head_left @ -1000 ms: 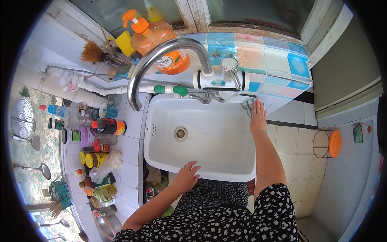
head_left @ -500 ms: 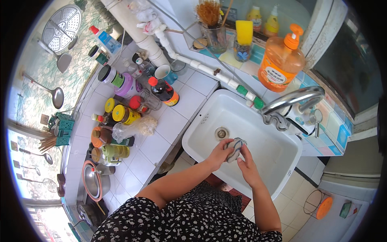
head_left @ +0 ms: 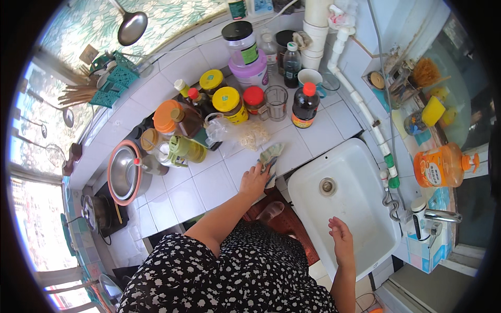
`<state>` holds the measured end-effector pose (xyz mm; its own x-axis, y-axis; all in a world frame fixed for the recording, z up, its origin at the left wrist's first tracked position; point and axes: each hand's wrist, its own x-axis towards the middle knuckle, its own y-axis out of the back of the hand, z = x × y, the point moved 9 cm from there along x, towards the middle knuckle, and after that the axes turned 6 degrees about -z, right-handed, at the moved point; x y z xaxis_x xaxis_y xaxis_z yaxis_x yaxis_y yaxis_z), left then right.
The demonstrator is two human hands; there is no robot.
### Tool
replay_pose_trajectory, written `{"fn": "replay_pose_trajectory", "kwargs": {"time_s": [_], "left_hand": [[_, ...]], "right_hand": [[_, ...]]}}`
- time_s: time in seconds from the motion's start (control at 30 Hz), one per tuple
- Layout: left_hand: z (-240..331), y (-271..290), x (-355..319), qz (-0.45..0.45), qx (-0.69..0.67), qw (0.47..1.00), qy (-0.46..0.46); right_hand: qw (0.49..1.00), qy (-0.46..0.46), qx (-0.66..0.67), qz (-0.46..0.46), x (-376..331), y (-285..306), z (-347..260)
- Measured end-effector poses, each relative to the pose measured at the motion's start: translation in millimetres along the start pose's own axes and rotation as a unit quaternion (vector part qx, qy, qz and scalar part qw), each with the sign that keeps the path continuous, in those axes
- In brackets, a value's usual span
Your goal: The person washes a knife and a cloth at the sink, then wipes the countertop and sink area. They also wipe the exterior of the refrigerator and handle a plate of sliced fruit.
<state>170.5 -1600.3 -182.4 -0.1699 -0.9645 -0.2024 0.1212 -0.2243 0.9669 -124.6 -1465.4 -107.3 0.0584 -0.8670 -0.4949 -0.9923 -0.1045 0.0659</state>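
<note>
My left hand point(head_left: 254, 180) rests on a striped pale dishcloth point(head_left: 271, 155) spread on the white tiled counter point(head_left: 216, 185), near its edge beside the sink. The fingers bend over the cloth and partly hide it. Above the white sink point(head_left: 360, 190), my right hand point(head_left: 342, 237) hangs with its fingers loosely apart and nothing in them. Just beyond the cloth lies a clear plastic bag point(head_left: 245, 136) of pale, small pieces.
Jars and bottles crowd the back of the counter, among them a dark sauce bottle point(head_left: 306, 107), a glass mug point(head_left: 275, 103) and a yellow-lidded jar point(head_left: 228, 104). Metal bowls point(head_left: 124, 175) are stacked at left. The faucet point(head_left: 441, 215) and orange soap bottle point(head_left: 441, 166) stand right of the sink.
Both hands held the bunched cloth over the sink earlier. Now my left hand has it on the counter to the left, spread out, and my right hand has let go. The view has turned left.
</note>
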Motion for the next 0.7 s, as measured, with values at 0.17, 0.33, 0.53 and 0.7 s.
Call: {"fn": "replay_pose_trajectory", "kwargs": {"time_s": [0.17, 0.33, 0.53, 0.7], "left_hand": [[-92, 6, -95, 0.068, 0.018, 0.991, 0.113], [-157, 11, -143, 0.139, -0.170, 0.953, 0.208], [-9, 89, -91, 0.064, -0.520, 0.851, -0.036], [98, 153, -91, -0.134, -0.536, 0.818, -0.160]], "right_hand": [[0.992, 0.008, -0.051, -0.112, 4, -38, 8], [0.981, 0.029, -0.100, -0.165, -5, -46, 2], [0.946, 0.236, -0.193, -0.109, -12, -82, -79], [0.954, 0.218, -0.160, -0.130, 24, -101, -104]]}}
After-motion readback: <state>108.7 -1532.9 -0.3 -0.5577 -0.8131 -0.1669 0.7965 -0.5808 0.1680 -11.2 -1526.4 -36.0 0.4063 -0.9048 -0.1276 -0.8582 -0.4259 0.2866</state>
